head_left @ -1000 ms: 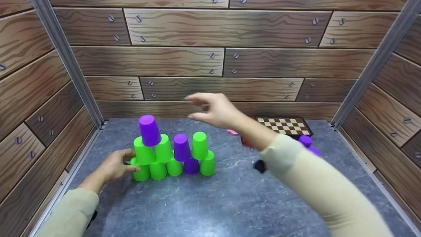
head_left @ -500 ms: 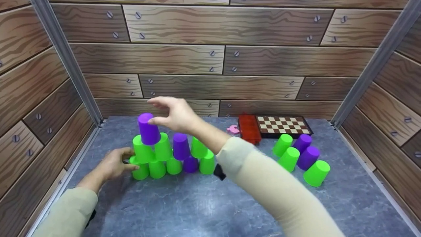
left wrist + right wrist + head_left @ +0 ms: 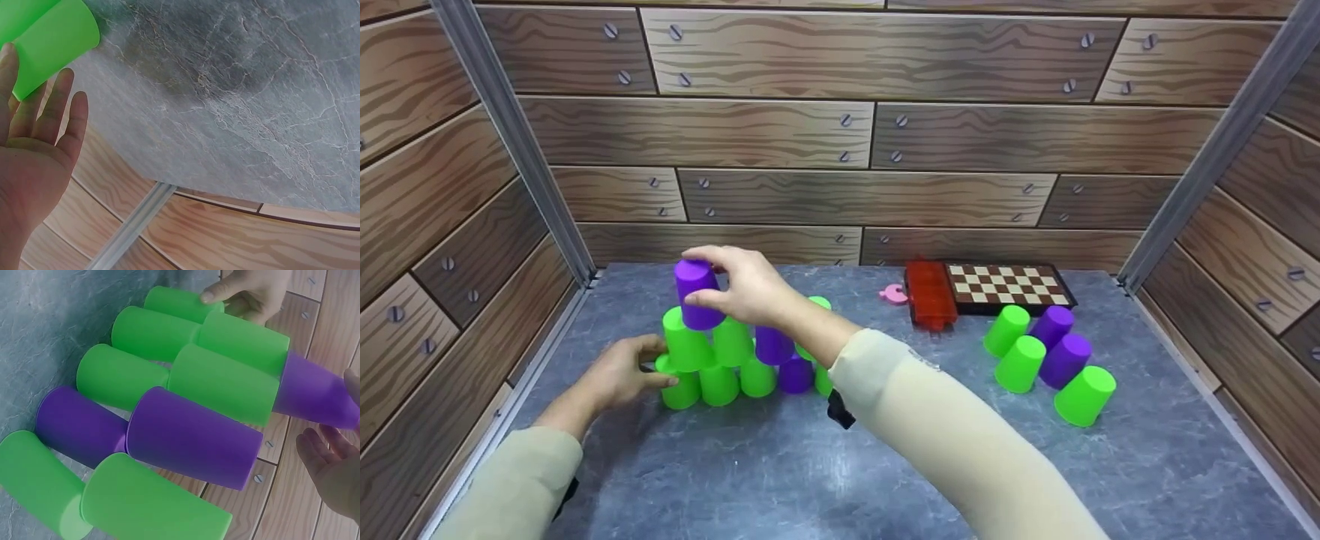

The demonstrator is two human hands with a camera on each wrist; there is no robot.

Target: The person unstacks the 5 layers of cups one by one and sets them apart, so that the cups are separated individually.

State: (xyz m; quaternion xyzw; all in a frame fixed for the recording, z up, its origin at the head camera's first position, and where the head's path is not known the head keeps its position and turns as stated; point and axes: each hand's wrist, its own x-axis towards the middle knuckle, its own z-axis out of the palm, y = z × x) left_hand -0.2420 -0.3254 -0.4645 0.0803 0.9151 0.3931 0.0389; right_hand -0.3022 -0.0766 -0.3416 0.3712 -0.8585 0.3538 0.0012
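Note:
In the head view, several green and purple plastic cups stand upside down in a stacked row. My left hand (image 3: 619,371) is at the left end, its thumb and fingers around the end green cup (image 3: 682,391) of the bottom row. Over two second-row green cups (image 3: 686,345) sits the top purple cup (image 3: 701,304). My right hand (image 3: 746,285) holds this purple cup, thumb in front and fingers over the far side. The right wrist view shows the purple cup (image 3: 312,394) between that hand's thumb and fingers. My right forearm partly hides the row's right end.
A group of loose green and purple cups (image 3: 1020,364) stands upside down on the right. Behind it lie a checkered game board (image 3: 1005,281), a red translucent box (image 3: 931,296) and a small pink object (image 3: 894,294). Wood-patterned walls enclose the grey tabletop (image 3: 810,480).
My right hand has moved left and down to the top purple cup, and its thumb and fingers now surround it. My left hand stays at the end green cup. The stack looks unchanged.

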